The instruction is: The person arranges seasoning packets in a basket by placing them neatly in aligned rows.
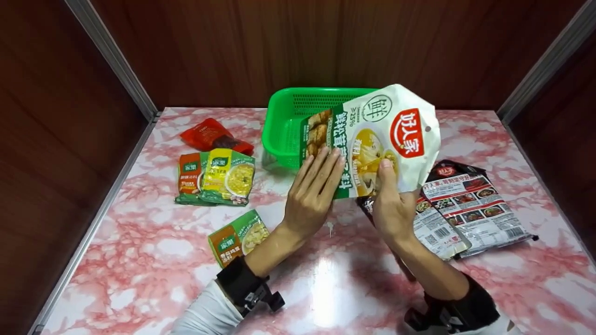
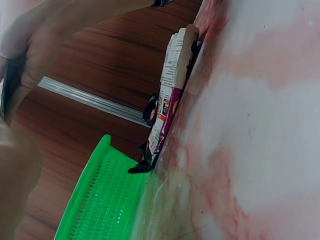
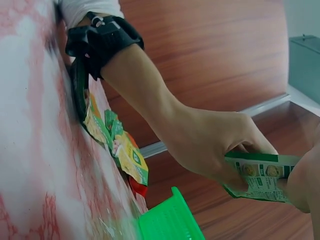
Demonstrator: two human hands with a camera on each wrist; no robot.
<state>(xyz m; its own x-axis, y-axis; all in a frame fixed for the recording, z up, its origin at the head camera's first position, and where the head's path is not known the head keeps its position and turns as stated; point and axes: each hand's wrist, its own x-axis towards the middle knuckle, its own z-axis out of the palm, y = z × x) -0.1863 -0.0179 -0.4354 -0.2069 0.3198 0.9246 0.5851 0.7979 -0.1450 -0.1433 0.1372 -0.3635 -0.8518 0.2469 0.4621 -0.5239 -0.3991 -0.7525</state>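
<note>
Here, the head view has the packet [image 1: 365, 135] overlapping the basket [image 1: 281, 132], left hand [image 1: 314, 190] and right hand [image 1: 395, 204] both pinching it. Left wrist: the right hand grips it, above basket level. Right wrist: the left hand pinches it, likewise above.

Head view: green basket [image 1: 275, 139] partly hidden behind the white-and-green pouch [image 1: 368, 137]

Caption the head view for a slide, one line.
Left hand and right hand hold a white-and-green pouch, partly hiding a green basket; small packets lie left, larger packs right.
</note>
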